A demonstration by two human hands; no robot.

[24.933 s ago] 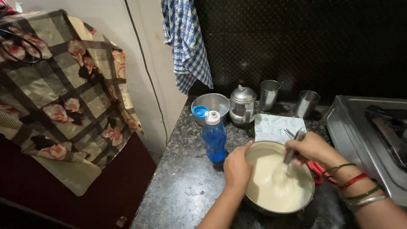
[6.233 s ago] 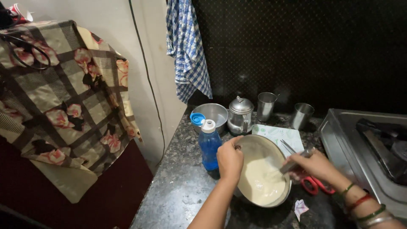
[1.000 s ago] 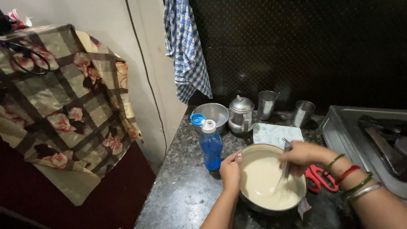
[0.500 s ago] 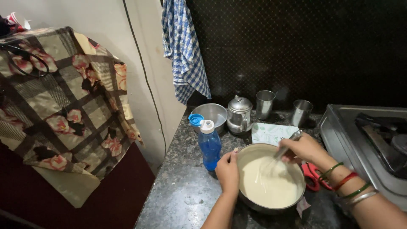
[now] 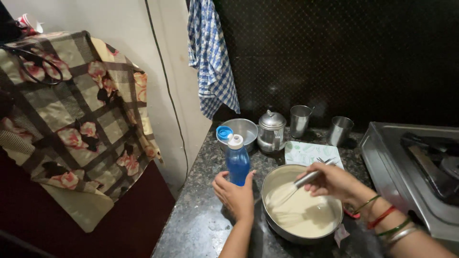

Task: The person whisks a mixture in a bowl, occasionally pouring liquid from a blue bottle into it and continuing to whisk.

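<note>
1. The steel bowl (image 5: 275,224) sits near the front edge of the dark speckled counter (image 5: 201,229), right of the blue bottle (image 5: 237,165) and left of the stove (image 5: 406,162). It holds pale, smooth batter (image 5: 306,217). It looks heavy enough to stay put, but it is best kept braced while the stirring goes on.
2. The left hand (image 5: 235,193) rests against the bowl's left rim, fingers curved loosely and thumb out, so it steadies more than it clamps. A firmer press on the rim would, I judge, stop any sliding.
3. The right hand (image 5: 332,180) is closed around the handle of a metal whisk (image 5: 299,184), fingers wrapped tight, with the wires dipped into the batter on the left side. Wide sweeps to the bowl wall and down to the bottom would catch lumps.
4. The bottle stands open, just beside the left hand, its cap flipped back. An elbow nudge could tip it.
5. Farther back stand a small steel bowl (image 5: 244,129), a lidded steel pot (image 5: 271,130) and two steel cups (image 5: 300,120), well apart from the stirring.
</note>
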